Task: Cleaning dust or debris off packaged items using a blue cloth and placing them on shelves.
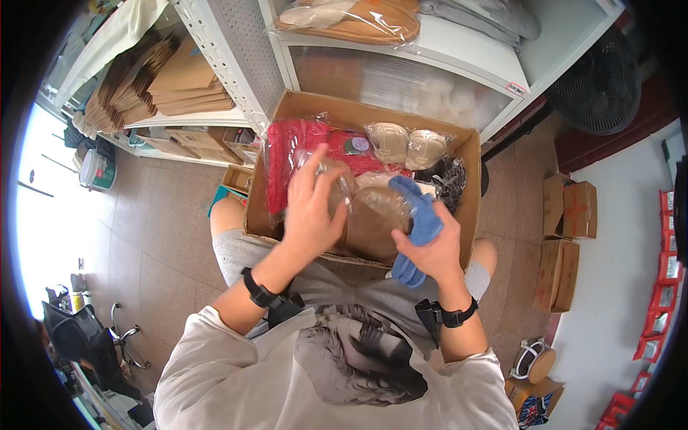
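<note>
Between my knees stands an open cardboard box (pixel 355 262) holding several plastic-wrapped items. My right hand (pixel 434 242) grips a bundle of blue fabric (pixel 424 217) at the box's near right side. My left hand (pixel 317 207) is over the box, fingers spread and blurred, beside a clear plastic-wrapped item (pixel 338 188); whether it touches the wrap I cannot tell. Red bagged fabric (pixel 277 166) lies at the box's left. Beige padded cups in clear wrap (pixel 406 144) lie at the back, with a dark grey item (pixel 450 180) at the right. Brown wrapped material (pixel 376 215) lies between my hands.
A white shelf (pixel 457 59) behind the box holds bagged tan slippers (pixel 349 21). Stacked flat cardboard (pixel 185 80) fills shelving on the left. A black fan (pixel 596 80) stands back right, cardboard boxes (pixel 580 209) along the right wall, and a white bucket (pixel 98 169) on the left floor.
</note>
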`<state>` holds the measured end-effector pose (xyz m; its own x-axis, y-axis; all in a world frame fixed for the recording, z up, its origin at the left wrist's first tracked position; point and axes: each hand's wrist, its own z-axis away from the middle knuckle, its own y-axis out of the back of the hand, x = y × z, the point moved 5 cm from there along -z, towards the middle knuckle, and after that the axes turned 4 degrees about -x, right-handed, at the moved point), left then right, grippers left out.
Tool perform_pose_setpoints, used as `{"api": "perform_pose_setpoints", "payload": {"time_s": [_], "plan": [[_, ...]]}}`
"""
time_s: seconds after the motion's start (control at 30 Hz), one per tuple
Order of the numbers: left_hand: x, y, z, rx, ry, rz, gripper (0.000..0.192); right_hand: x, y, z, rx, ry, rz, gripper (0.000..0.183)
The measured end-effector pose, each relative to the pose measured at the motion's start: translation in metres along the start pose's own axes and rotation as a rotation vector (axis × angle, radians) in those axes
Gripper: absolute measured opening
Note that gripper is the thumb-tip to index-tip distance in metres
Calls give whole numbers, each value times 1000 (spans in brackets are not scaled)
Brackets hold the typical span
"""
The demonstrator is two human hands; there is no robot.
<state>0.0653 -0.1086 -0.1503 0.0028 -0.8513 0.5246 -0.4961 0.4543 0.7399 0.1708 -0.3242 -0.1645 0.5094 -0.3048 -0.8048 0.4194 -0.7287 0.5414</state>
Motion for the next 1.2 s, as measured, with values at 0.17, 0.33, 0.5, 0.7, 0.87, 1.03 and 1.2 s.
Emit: {"api": "perform_pose_setpoints", "payload": {"time_s": [0.17,0.33,0.5,0.7,0.87,1.03,1.2], "plan": [[-8,-71,42,30,909,1521,75,-61,2,-7,170,212,43,46],[-3,-23,56,-297,-400,213,60,-110,-40,16,-180,557,83,54],[-4,-20,76,-405,-217,498,59,-100,-49,37,-409,602,-148,68],[-4,-24,62,-257,132,903,59,-66,54,13,483,167,-265,59],[-3,-33,62,-226,179,988,59,-53,16,-52,91,351,-26,50],[-3,-34,59,-203,185,1011,58,-75,-42,-35,-262,289,190,50],[0,-34,56,-197,184,1016,58,-122,-56,-14,-566,585,168,51]]}}
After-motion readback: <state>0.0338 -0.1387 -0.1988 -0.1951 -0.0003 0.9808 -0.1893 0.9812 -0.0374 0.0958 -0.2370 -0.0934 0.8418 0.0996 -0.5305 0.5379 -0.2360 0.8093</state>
